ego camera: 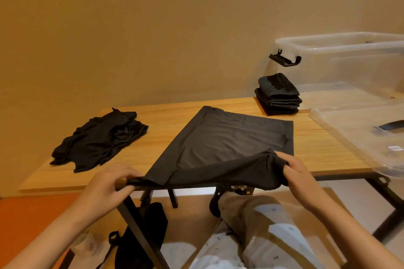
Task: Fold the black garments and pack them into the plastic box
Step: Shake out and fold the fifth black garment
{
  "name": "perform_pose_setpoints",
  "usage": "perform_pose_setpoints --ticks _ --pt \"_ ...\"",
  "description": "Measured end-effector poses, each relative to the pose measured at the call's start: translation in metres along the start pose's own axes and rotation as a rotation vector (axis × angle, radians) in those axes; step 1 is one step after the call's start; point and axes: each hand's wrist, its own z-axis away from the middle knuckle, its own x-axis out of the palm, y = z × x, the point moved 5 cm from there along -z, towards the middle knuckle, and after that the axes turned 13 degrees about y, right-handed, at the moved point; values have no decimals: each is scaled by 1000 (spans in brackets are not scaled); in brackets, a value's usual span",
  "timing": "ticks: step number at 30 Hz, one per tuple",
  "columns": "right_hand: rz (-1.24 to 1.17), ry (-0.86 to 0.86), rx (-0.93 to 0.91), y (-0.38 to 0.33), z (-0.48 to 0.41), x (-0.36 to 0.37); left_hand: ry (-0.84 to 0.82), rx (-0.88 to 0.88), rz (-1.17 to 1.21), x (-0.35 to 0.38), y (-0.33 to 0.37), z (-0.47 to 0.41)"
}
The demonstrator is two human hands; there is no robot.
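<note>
Garment in hand: black thin-fabric garment, spread flat on the light wooden table straight ahead of both my hands, with its near hem raised off the table edge.
Left hand: left hand pinches the near left corner, thumb on top and fingers curled beneath.
Right hand: right hand grips a bunch of cloth at the near right corner.
Key relation: the held hem runs side to side between my hands and the cloth stretches away from me. Neither hand is nearer, as both are already on it.
Coming move: I judge the hem has to travel forward onto the far edge, with both hands moving level.
Folded stack: neat stack of folded black garments, well beyond my right hand.
Box: clear plastic box with a black latch, beyond and right of my right hand and just past the stack. The right hand is the nearer one.
Unfolded heap: crumpled heap of black garments, ahead and left of my left hand.
Lid: clear plastic lid, as I take it, right of my right hand.
Writing: a small label on the lid is too small to read. I see no brand anywhere.
</note>
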Motion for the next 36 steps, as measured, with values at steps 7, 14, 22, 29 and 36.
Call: perform_pose_setpoints --ticks 7,14,22,29,36 --pt "-92 -31 131 -20 -12 -26 37 -299 466 -17 30 -36" --pt "-42 88 228 -45 -64 -19 111 -556 750 23 32 -95" --pt "50 182 564 -3 -123 -30 -56 -1017 864 82 8 -150" --pt "381 -28 663 26 -131 -34 -296 -1190 758 120 -13 -156" --pt "637 24 502 28 -146 -22 -323 -1027 603 127 -8 -161"
